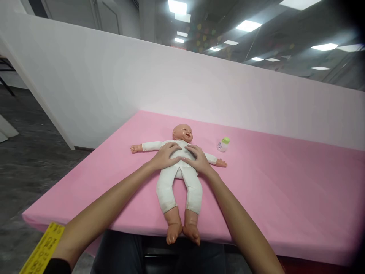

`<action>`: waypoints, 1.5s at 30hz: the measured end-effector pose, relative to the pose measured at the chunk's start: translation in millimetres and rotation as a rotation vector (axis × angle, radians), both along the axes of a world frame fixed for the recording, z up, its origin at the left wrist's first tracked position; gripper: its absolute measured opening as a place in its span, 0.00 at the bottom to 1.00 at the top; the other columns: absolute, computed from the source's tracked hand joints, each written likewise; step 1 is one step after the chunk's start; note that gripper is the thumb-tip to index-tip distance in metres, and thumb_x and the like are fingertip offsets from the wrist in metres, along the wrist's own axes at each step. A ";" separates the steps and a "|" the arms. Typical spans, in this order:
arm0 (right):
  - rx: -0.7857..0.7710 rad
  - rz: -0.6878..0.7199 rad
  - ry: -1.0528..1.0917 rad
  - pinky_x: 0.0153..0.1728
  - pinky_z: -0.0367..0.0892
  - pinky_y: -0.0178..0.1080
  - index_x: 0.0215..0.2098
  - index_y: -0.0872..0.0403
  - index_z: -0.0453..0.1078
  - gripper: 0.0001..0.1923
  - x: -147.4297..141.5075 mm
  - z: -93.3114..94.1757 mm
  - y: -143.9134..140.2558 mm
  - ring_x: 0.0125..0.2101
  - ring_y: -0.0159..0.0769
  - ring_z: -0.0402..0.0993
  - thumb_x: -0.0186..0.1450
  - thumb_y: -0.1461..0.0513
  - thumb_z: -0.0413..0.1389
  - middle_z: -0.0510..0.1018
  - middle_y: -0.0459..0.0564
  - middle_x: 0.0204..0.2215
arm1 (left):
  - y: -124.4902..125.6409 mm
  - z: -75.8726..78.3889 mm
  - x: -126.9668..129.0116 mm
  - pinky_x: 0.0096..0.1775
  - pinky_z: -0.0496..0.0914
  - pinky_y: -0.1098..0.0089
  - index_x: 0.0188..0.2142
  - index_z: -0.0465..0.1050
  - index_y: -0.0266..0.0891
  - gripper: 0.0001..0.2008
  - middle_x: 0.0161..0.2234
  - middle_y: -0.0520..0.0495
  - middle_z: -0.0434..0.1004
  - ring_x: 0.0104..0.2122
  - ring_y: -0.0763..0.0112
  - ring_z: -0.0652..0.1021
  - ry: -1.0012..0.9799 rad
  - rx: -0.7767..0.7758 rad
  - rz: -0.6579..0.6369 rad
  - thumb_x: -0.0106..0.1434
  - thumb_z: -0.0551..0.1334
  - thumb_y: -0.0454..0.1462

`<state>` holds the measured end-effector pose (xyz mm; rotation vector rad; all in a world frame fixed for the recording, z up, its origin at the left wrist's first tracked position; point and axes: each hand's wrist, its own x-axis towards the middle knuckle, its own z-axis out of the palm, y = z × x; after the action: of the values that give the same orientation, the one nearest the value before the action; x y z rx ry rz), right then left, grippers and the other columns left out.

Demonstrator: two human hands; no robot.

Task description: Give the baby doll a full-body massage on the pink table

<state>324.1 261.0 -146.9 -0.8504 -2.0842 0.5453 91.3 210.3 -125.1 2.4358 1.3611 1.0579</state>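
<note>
A small clear plastic bottle with a green cap (223, 144) lay on the pink-covered table (285, 198), before a white partition wall (114, 83).

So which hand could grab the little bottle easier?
Probably the right hand. It rests on the doll's chest on the side where the bottle lies; the left hand would have to cross over the doll.
</note>
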 end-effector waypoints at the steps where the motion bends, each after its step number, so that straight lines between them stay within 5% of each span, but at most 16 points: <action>1: 0.018 -0.004 0.016 0.65 0.63 0.56 0.58 0.45 0.76 0.28 -0.7 1.1 -0.4 0.62 0.51 0.67 0.63 0.47 0.67 0.74 0.54 0.60 | -1.2 2.1 1.3 0.62 0.65 0.50 0.53 0.74 0.45 0.17 0.56 0.42 0.73 0.59 0.53 0.72 -0.005 0.010 0.014 0.68 0.62 0.47; 11: 0.065 -0.033 0.047 0.47 0.75 0.51 0.38 0.49 0.81 0.12 -6.3 16.3 -20.6 0.40 0.45 0.77 0.66 0.50 0.65 0.80 0.52 0.37 | -13.6 11.0 8.3 0.35 0.68 0.63 0.34 0.70 0.42 0.08 0.29 0.52 0.70 0.30 0.66 0.72 -0.067 0.039 0.120 0.64 0.64 0.43; 15: 0.157 -0.048 0.020 0.59 0.69 0.56 0.53 0.47 0.77 0.20 -4.8 13.7 -23.6 0.55 0.51 0.71 0.66 0.50 0.64 0.77 0.55 0.51 | -12.9 6.9 7.1 0.50 0.71 0.57 0.46 0.75 0.43 0.12 0.43 0.45 0.76 0.45 0.58 0.76 -0.045 0.127 0.103 0.64 0.65 0.43; 19: 0.096 -0.034 -0.048 0.67 0.60 0.59 0.64 0.45 0.69 0.30 -2.3 6.8 -18.9 0.66 0.53 0.61 0.66 0.48 0.64 0.68 0.55 0.64 | -7.6 1.7 4.2 0.65 0.62 0.48 0.62 0.71 0.46 0.25 0.64 0.40 0.67 0.65 0.49 0.67 -0.004 0.058 0.057 0.67 0.65 0.46; 26: 0.114 -0.026 0.017 0.61 0.65 0.56 0.48 0.47 0.78 0.18 -4.7 5.2 -12.7 0.56 0.50 0.69 0.65 0.48 0.67 0.77 0.53 0.51 | -8.1 8.3 4.3 0.57 0.68 0.53 0.48 0.75 0.44 0.13 0.48 0.44 0.74 0.52 0.55 0.74 -0.006 0.040 0.026 0.67 0.64 0.44; 33: 0.107 0.004 0.007 0.47 0.72 0.50 0.36 0.49 0.76 0.10 -8.1 18.4 -25.6 0.41 0.45 0.75 0.68 0.52 0.63 0.78 0.51 0.36 | -15.8 13.3 9.0 0.43 0.71 0.60 0.38 0.71 0.42 0.06 0.35 0.48 0.73 0.38 0.62 0.74 -0.018 0.090 0.039 0.65 0.63 0.41; 36: 0.161 -0.021 0.008 0.53 0.71 0.53 0.44 0.48 0.77 0.10 -7.5 19.5 -26.8 0.48 0.49 0.74 0.68 0.53 0.63 0.79 0.53 0.43 | -16.8 11.5 9.5 0.51 0.71 0.57 0.44 0.73 0.42 0.09 0.43 0.45 0.75 0.46 0.58 0.76 -0.025 0.131 0.057 0.65 0.63 0.41; 41: 0.113 0.006 -0.046 0.67 0.60 0.60 0.65 0.44 0.67 0.32 -1.9 11.4 -15.4 0.66 0.53 0.61 0.65 0.49 0.65 0.68 0.55 0.64 | -7.3 0.5 3.8 0.67 0.58 0.45 0.65 0.67 0.47 0.28 0.69 0.40 0.62 0.68 0.47 0.62 0.022 0.065 0.030 0.67 0.64 0.46; 45: 0.019 0.027 -0.074 0.68 0.57 0.60 0.64 0.45 0.67 0.32 -0.4 5.5 -5.2 0.67 0.53 0.59 0.65 0.49 0.65 0.66 0.54 0.66 | 0.9 -4.9 1.0 0.67 0.58 0.45 0.65 0.69 0.47 0.27 0.67 0.40 0.63 0.68 0.47 0.63 0.036 0.006 0.011 0.68 0.64 0.47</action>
<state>323.7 255.9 -141.4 -0.8438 -2.1676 0.5144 92.3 211.2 -129.9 2.4662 1.3860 1.0261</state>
